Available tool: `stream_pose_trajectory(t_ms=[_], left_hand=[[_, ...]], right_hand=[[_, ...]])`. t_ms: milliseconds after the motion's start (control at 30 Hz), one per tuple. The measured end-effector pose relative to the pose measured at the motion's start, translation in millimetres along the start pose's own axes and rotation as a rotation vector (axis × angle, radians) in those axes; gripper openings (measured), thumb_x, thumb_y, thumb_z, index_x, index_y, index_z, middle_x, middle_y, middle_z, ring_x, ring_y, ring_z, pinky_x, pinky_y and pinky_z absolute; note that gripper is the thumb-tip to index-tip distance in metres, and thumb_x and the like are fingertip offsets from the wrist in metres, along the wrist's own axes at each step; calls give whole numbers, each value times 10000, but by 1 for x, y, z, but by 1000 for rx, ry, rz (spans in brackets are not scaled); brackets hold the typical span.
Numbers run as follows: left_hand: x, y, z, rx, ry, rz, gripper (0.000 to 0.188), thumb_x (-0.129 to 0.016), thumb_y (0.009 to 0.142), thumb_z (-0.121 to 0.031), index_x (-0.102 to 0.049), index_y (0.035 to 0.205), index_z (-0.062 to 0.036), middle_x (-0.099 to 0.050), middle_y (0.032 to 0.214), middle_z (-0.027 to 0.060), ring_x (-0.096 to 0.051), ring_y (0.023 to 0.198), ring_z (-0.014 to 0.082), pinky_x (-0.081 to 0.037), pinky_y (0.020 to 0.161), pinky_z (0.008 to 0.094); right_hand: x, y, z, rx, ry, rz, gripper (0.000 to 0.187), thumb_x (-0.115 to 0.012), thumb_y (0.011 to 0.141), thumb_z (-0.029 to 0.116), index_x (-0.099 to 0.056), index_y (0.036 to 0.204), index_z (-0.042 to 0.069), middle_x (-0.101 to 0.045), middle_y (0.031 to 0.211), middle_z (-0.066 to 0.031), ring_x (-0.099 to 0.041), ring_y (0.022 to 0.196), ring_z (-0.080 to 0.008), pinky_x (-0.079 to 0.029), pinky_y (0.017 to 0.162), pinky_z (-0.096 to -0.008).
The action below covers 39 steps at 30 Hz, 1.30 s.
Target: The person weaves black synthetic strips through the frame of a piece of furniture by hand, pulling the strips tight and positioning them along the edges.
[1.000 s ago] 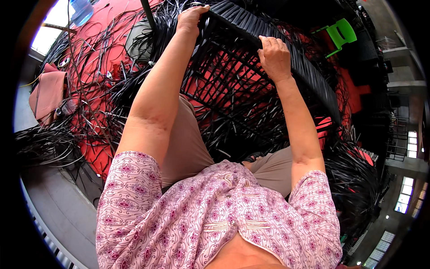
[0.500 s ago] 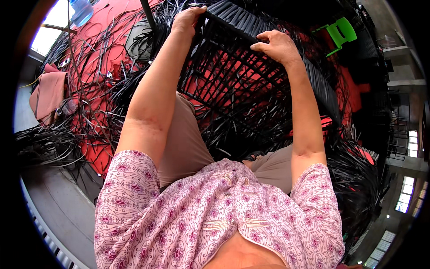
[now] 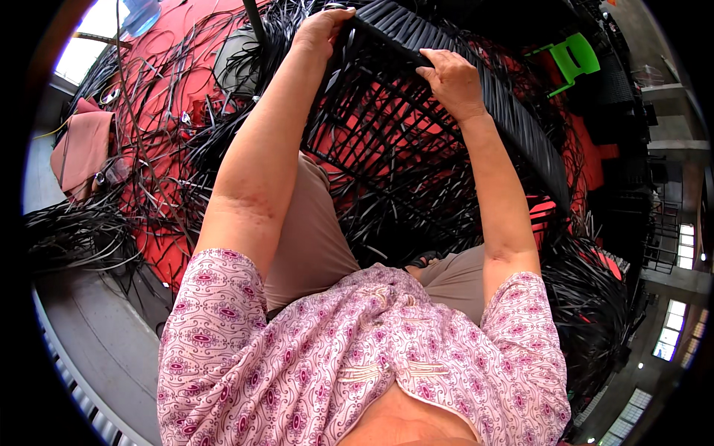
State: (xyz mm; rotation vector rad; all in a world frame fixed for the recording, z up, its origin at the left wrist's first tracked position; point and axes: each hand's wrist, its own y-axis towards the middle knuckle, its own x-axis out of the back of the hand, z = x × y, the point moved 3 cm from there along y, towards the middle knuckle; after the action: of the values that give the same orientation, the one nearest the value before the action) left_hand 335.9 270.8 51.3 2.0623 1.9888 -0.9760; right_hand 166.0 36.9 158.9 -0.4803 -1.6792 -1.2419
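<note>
In front of me stands a black woven frame (image 3: 461, 97), its long side wrapped in flat black strips and its inside crossed by an open lattice. My left hand (image 3: 323, 31) grips the far left corner, fingers reaching over the edge. Farther right along the same edge is my right hand (image 3: 451, 80), its fingers bent over the rim and the thumb below. Whether a single strip is also pinched in that hand I cannot make out. My legs are on either side of the near part of the frame.
Loose black strips (image 3: 160, 149) lie tangled over the red floor covering (image 3: 167, 67), with a thick bundle (image 3: 584, 297) at the right. A green chair (image 3: 571, 63) stands at the far right. A brownish-pink cloth (image 3: 83, 152) and a grey ledge (image 3: 97, 320) are at the left.
My right hand has shifted slightly left along the edge, and its fingers have drawn closer together on the rim. My left hand stays at the corner. The whole view has moved slightly.
</note>
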Motion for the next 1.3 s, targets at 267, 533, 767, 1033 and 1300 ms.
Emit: stream_pose_trajectory(t_ms=[267,533,767,1033,1300], left_hand=[[16,4,-5,24,157,60,178,-865,805,-237,-762,939,-181,-742,870,-41,-670,776,105,-499,766,266],[-67,-133,-36,-1384,1289,128,443,-824,806,-300,-710,1188,-107,-688,1208,83,-618,1186,296,-471,1017,435],[-74,-125,-2,-1344,1394,568,357,-754,854,-271,-728,1169,-106,-710,1167,69,-662,1090,294,-530,957,393],[-78,-132,-9,-1565,1588,807,314,-716,912,-235,-708,1171,-57,-720,1152,102,-682,1061,286,-532,945,404],[-74,-135,-24,-1346,1434,919,266,-719,904,-257,-745,1069,-50,-719,1035,101,-690,965,309,-546,847,395]], right_hand=[[0,-1,-2,58,50,50,306,-722,913,233,-711,1164,58,-748,1037,-126,-714,988,-298,-568,903,-404],[-7,-16,4,54,-38,-88,316,-673,964,269,-711,1198,60,-752,1062,-110,-711,980,-288,-557,879,-408],[-7,-21,17,96,-73,-178,288,-730,894,215,-713,1134,57,-746,982,-98,-716,917,-272,-555,849,-399],[-6,-29,29,44,-142,-153,267,-702,930,213,-720,1154,69,-750,1000,-83,-716,905,-248,-556,832,-380],[2,-28,39,30,-18,-78,250,-696,938,209,-722,1134,57,-748,976,-84,-716,910,-261,-556,851,-393]])
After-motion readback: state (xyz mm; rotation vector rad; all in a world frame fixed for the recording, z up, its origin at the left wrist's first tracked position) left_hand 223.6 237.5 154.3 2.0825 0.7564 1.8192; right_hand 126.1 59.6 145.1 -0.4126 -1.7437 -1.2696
